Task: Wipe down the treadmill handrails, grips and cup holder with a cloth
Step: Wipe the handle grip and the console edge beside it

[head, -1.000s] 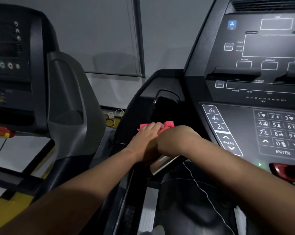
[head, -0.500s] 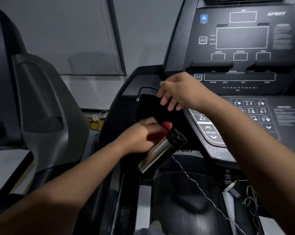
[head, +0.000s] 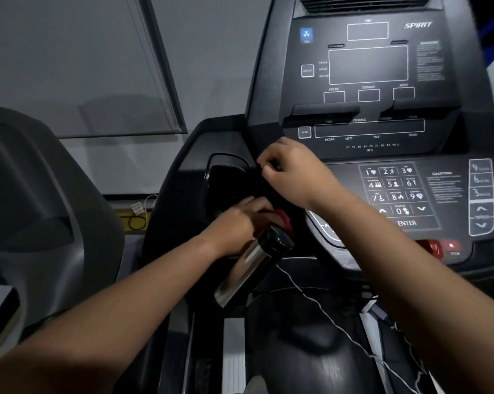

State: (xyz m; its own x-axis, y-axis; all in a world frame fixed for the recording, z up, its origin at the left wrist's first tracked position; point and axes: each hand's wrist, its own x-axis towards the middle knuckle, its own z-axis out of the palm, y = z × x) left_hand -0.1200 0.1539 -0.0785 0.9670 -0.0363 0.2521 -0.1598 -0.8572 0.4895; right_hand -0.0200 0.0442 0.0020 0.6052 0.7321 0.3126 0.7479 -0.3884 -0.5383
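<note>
My left hand (head: pixel 237 226) grips a steel bottle (head: pixel 245 268) with a black cap, tilted, just below the treadmill's left cup holder (head: pixel 211 177). A red cloth (head: pixel 284 218) is bunched under the same fingers, and only a small part of it shows. My right hand (head: pixel 291 172) hovers at the cup holder's right rim, beside the console. Its fingers are curled, with nothing plainly seen in them. The handrails are mostly hidden by my arms.
The console (head: pixel 382 180) with keypad and red stop key (head: pixel 433 247) fills the right. A white cable (head: pixel 311 297) runs down over the deck. Another treadmill (head: pixel 41 194) stands at the left, and a wall lies behind.
My right hand left the cloth, rose to the cup holder's right rim and curled its fingers. My left hand kept the bottle and cloth. The view shifted left.
</note>
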